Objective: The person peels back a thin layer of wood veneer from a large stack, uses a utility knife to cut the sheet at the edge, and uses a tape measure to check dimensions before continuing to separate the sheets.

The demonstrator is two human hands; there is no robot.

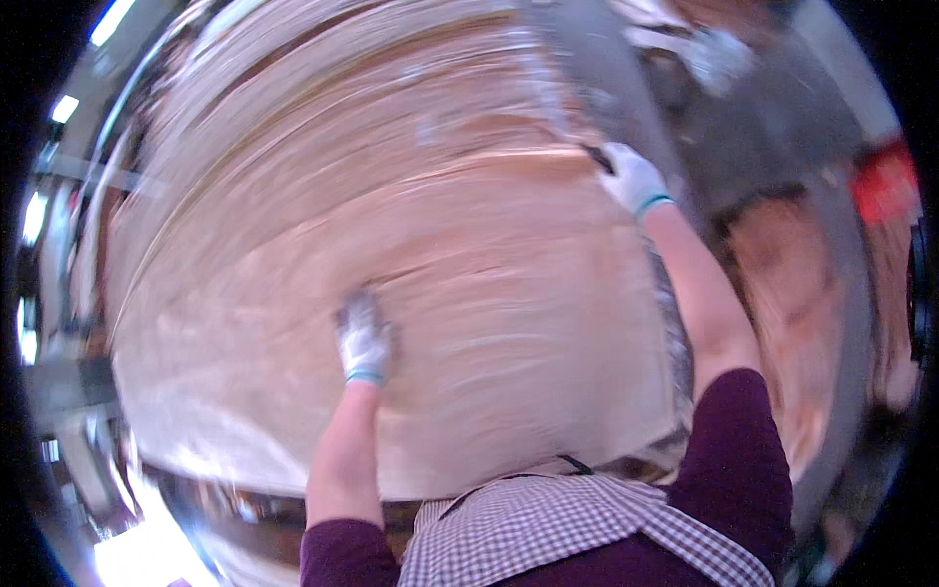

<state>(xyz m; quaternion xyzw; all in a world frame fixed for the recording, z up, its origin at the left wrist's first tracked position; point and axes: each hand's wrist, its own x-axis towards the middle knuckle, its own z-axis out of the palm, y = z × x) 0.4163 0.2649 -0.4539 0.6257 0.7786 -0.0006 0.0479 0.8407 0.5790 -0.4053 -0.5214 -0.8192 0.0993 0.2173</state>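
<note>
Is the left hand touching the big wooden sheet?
Touching. The head view shows the gloved left hand lying flat on the wooden sheet, no gap visible despite the motion blur.

White knit gloves with teal cuffs, dark maroon sleeves pushed up the forearms, and a brown-and-white checked apron.

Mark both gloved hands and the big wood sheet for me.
left hand (364, 338), head view, back of the white glove, flat on the sheet
right hand (634, 178), head view, back of the glove, at the sheet's right edge
wood sheet (469, 274), head view, bare blurred middle
</note>
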